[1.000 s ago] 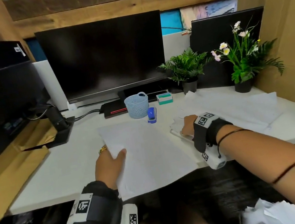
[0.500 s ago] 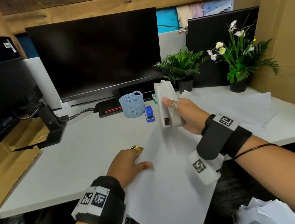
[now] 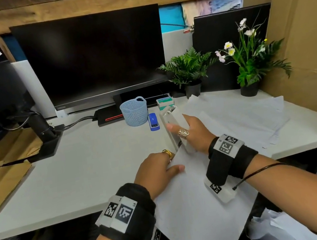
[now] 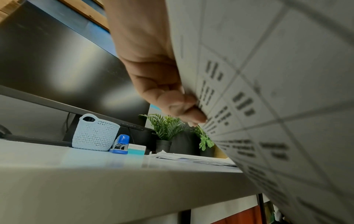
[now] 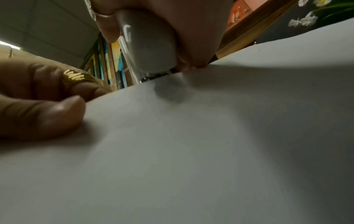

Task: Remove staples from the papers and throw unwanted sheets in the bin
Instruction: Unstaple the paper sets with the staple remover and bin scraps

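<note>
My left hand [image 3: 158, 172] pinches the top left corner of a white paper sheet [image 3: 194, 214], thumb on top, lifted off the desk's front edge. Printed tables show on the sheet's underside [image 4: 268, 106], with my left hand's fingers [image 4: 182, 109] curled beneath it. My right hand [image 3: 191, 133] grips a white staple remover [image 3: 173, 123], whose lower end meets the sheet's top corner. In the right wrist view the white staple remover [image 5: 149, 50] touches the paper sheet [image 5: 191, 151] at its edge, beside my left hand's thumb [image 5: 57, 115].
A loose pile of papers [image 3: 242, 114] lies on the white desk [image 3: 78, 175] at the right. A pale blue basket [image 3: 134, 111], blue stapler [image 3: 153, 121] and staple box [image 3: 165, 103] stand before the monitor [image 3: 92, 57]. Two potted plants sit at the back right. Crumpled sheets [image 3: 276, 230] lie low right.
My right hand picked the staple remover up from the pile and brought it down to the sheet's corner. My left hand lifted and pulled the sheet toward me.
</note>
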`<state>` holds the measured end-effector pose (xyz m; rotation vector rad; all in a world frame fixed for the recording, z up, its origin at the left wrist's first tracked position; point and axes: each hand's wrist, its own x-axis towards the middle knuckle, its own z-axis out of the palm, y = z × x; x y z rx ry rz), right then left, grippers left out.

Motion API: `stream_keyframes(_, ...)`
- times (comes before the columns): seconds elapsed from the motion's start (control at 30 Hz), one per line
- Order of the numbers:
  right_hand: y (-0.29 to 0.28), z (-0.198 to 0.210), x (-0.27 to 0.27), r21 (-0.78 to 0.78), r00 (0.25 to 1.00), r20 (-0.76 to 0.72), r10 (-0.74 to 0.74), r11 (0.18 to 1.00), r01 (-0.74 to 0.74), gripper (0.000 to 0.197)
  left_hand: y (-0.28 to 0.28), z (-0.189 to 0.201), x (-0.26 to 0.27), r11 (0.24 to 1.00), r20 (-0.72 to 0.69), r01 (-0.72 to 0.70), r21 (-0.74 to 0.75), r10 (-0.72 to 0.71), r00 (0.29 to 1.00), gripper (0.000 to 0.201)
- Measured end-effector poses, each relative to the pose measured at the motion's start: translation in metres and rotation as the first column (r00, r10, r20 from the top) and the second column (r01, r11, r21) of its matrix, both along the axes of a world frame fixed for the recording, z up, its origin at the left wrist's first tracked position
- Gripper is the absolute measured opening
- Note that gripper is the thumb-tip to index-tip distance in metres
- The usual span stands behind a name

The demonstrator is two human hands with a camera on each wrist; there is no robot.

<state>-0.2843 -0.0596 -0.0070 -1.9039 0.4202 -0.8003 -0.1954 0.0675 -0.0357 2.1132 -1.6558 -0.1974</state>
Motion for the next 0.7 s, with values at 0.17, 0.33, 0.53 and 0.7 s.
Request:
stream_keyframes(0.17,-0.001,-0.003,0.002,-0.016,1.000,-0.013,0.022,1.000,-0.022,0.015,0.000,0.001,-0.004,0.999,-0.006,-0.028,-0.022,0.028,1.000,0.034)
stream_keyframes(0.33,-0.001,-0.013,0.008,-0.110,1.000,-0.014,-0.016,0.994,0.014,0.034,0.002,0.000,-0.009,0.999,0.051,-0.037,-0.002,0.038,0.998,0.033)
stream_keyframes(0.53,-0.004,-0.014,0.010,-0.092,0.997,-0.082,0.004,0.996,-0.012,0.034,0.006,0.002,-0.010,0.999,0.027,-0.016,0.030,0.015,1.000,0.030)
stream_keyframes(0.7,-0.010,-0.004,0.007,-0.041,0.989,-0.140,0.048,0.998,-0.054,0.020,0.006,0.003,-0.006,0.999,-0.007,-0.006,0.033,0.006,1.000,0.039)
